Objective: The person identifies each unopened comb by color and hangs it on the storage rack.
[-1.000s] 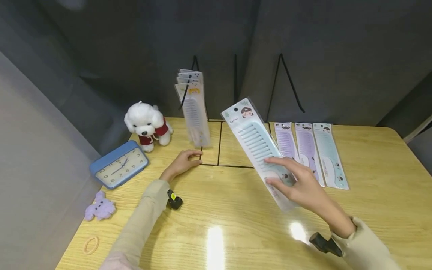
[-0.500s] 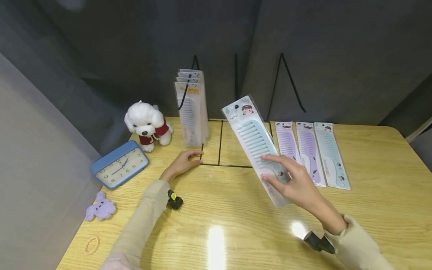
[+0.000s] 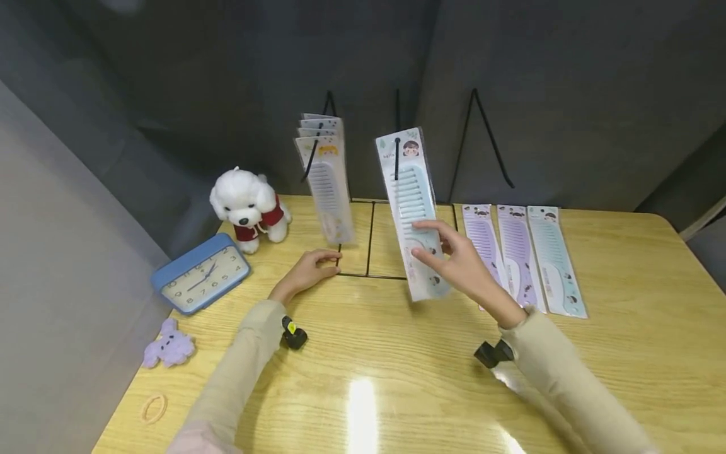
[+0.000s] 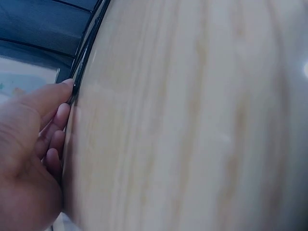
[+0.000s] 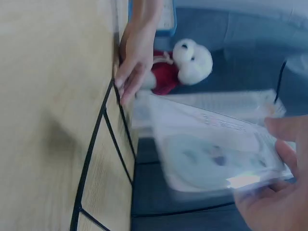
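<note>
My right hand [image 3: 462, 261] pinches a packaged light-blue comb [image 3: 413, 195] by its lower part. The middle hook of the black wire rack [image 3: 368, 252] passes through the hole at the pack's top, its end showing in front. In the right wrist view the comb pack [image 5: 211, 154] is slightly blurred and tilted. At the rack's front left corner, my left hand [image 3: 306, 274] holds the base wire between thumb and fingers; the left wrist view shows the thumb on that wire [image 4: 84, 62]. Several packaged combs [image 3: 324, 183] hang on the left hook.
Two purple comb packs [image 3: 517, 246] and a light-blue one [image 3: 556, 258] lie on the table [image 3: 635, 284] at right. A right hook [image 3: 493, 139] stands behind them. Left are a plush dog [image 3: 244, 202], a blue clock [image 3: 201, 274], a purple plush [image 3: 169, 343] and a ring-shaped band [image 3: 153, 408].
My right hand has moved the comb pack left and away from me, turning it more upright. Its hole has come onto the middle hook. My left hand has stayed at the rack corner.
</note>
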The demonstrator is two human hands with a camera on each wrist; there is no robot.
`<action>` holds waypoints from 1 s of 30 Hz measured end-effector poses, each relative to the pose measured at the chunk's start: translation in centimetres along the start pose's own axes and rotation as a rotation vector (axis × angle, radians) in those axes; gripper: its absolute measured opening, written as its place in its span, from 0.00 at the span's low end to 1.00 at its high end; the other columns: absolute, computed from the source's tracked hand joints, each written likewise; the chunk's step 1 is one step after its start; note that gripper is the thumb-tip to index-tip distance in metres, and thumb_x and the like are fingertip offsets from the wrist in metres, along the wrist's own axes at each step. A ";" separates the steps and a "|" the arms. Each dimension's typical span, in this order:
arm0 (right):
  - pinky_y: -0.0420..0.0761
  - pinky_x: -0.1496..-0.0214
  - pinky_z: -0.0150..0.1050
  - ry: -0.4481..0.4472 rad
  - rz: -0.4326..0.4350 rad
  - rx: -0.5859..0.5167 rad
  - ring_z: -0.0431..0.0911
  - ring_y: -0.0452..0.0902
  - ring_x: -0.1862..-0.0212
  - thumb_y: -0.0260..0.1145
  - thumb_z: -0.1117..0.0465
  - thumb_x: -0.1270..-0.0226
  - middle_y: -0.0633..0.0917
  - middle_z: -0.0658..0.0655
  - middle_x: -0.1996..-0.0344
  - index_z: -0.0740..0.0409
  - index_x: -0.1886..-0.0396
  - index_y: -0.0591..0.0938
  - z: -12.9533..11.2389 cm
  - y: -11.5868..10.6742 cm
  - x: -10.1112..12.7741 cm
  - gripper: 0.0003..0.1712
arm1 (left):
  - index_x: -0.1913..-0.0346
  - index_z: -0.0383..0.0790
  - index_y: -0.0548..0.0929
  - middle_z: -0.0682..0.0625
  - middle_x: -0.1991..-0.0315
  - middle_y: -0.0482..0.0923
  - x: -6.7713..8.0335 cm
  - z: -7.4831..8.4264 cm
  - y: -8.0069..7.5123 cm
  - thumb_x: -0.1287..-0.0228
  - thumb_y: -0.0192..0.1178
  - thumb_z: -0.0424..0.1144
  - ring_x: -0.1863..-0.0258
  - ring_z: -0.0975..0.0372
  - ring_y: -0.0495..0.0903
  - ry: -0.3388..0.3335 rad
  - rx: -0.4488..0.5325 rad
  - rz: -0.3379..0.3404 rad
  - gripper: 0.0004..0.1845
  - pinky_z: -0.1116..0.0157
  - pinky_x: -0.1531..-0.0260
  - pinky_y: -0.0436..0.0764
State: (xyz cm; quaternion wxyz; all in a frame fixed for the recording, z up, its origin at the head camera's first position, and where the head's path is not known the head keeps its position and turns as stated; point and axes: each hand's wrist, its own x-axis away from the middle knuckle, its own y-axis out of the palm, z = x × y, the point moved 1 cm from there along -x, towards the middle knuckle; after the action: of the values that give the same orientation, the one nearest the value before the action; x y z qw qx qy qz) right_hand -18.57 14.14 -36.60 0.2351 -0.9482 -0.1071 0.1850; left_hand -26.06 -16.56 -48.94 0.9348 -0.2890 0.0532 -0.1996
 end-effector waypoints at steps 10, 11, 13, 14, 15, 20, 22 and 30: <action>0.74 0.45 0.53 0.167 -0.146 -0.081 0.57 0.71 0.41 0.62 0.52 0.32 0.65 0.57 0.33 0.49 0.34 0.70 2.8 0.6 -5.7 0.28 | 0.41 0.35 0.77 0.40 0.42 0.75 -0.4 0.0 0.3 0.35 0.61 0.37 0.42 0.50 0.72 0.032 -0.015 -0.007 0.21 0.53 0.40 0.69; 0.73 0.43 0.55 0.179 -0.155 -0.078 0.58 0.70 0.39 0.62 0.52 0.32 0.65 0.57 0.32 0.49 0.34 0.69 3.0 0.6 -5.8 0.28 | 0.41 0.35 0.77 0.40 0.42 0.75 -0.4 0.0 0.3 0.35 0.61 0.37 0.42 0.51 0.72 0.025 -0.013 -0.006 0.21 0.54 0.39 0.69; 0.72 0.41 0.57 0.188 -0.173 -0.082 0.59 0.67 0.37 0.62 0.52 0.32 0.64 0.58 0.32 0.48 0.32 0.68 3.4 0.6 -5.7 0.29 | 0.41 0.35 0.77 0.40 0.42 0.76 -0.3 0.2 0.3 0.35 0.61 0.37 0.42 0.51 0.73 0.015 -0.010 -0.001 0.21 0.54 0.39 0.69; 0.71 0.40 0.57 0.186 -0.181 -0.086 0.59 0.67 0.36 0.62 0.53 0.31 0.64 0.59 0.32 0.48 0.32 0.67 3.6 0.5 -5.5 0.30 | 0.41 0.35 0.77 0.40 0.42 0.76 -0.4 0.2 0.3 0.35 0.61 0.37 0.42 0.51 0.73 0.015 -0.011 0.002 0.21 0.54 0.39 0.69; 0.71 0.40 0.57 0.184 -0.184 -0.083 0.60 0.67 0.37 0.62 0.53 0.31 0.65 0.60 0.32 0.49 0.31 0.67 3.9 0.4 -5.3 0.30 | 0.41 0.35 0.77 0.40 0.43 0.76 -0.4 0.2 0.3 0.35 0.61 0.37 0.42 0.51 0.73 0.012 -0.008 0.005 0.21 0.54 0.39 0.69; 0.73 0.43 0.56 0.230 -0.158 -0.027 0.58 0.70 0.41 0.61 0.52 0.31 0.72 0.64 0.40 0.50 0.30 0.66 6.0 -0.8 -3.5 0.31 | 0.40 0.36 0.77 0.40 0.43 0.76 -0.5 0.3 0.2 0.35 0.61 0.37 0.41 0.51 0.72 0.006 0.002 0.000 0.21 0.53 0.39 0.68; 0.73 0.44 0.56 0.267 -0.129 0.024 0.58 0.71 0.43 0.60 0.52 0.30 0.73 0.65 0.43 0.52 0.31 0.65 7.0 -1.9 -2.5 0.31 | 0.40 0.36 0.77 0.40 0.43 0.76 -0.4 0.3 0.2 0.35 0.61 0.38 0.41 0.51 0.72 0.002 0.004 -0.005 0.21 0.53 0.39 0.68; 0.70 0.44 0.60 0.388 0.082 0.208 0.68 0.67 0.42 0.55 0.53 0.28 0.70 0.76 0.43 0.64 0.32 0.65 12.4 -9.6 1.9 0.30 | 0.40 0.35 0.77 0.40 0.43 0.76 0.0 0.2 0.0 0.35 0.61 0.37 0.41 0.51 0.72 0.001 0.001 0.003 0.21 0.53 0.38 0.68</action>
State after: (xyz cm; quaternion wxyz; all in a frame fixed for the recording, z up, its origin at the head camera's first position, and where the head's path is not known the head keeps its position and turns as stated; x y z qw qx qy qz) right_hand -22.98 28.03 -42.69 0.3403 -0.9401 -0.0018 0.0185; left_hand -25.99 -16.44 -48.81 0.9352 -0.2884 0.0539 -0.1985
